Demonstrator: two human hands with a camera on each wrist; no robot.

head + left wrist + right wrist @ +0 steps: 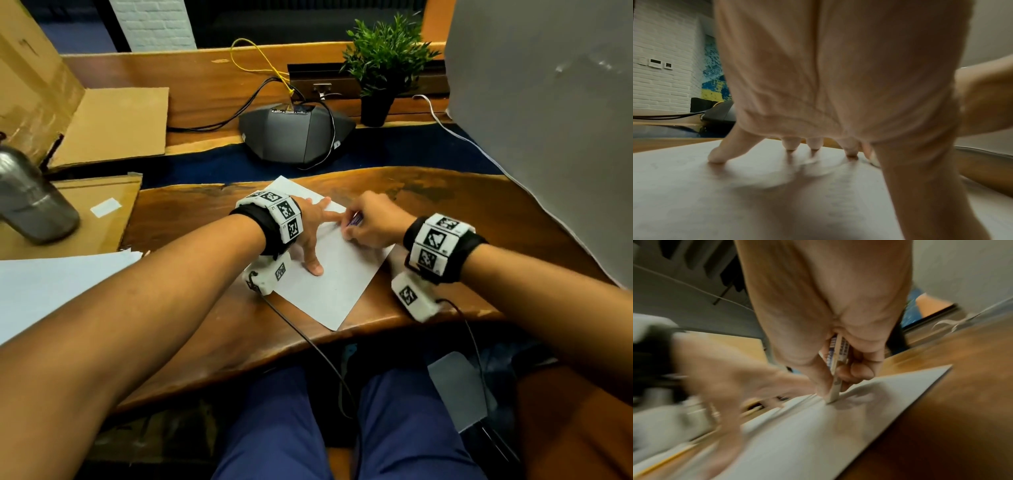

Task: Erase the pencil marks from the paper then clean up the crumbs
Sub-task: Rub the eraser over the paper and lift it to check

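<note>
A white sheet of paper (337, 277) lies turned at an angle on the wooden desk (191, 219). My left hand (313, 229) rests spread on the paper's upper left part, fingertips (790, 147) and thumb pressing it flat. My right hand (371, 221) pinches a flat white eraser (835, 368) in a blue-printed sleeve, its lower edge touching the paper near the top right edge, right beside my left index finger. The right wrist view is blurred. Faint pencil marks show on the sheet (838, 203). No crumbs can be made out.
A conference phone (296, 133) with cables sits behind the desk, a potted plant (383, 65) beside it. Cardboard (116, 123) and a metal bottle (29, 202) stand at the left, more white paper (51, 284) at the near left. A grey panel (548, 120) rises at the right.
</note>
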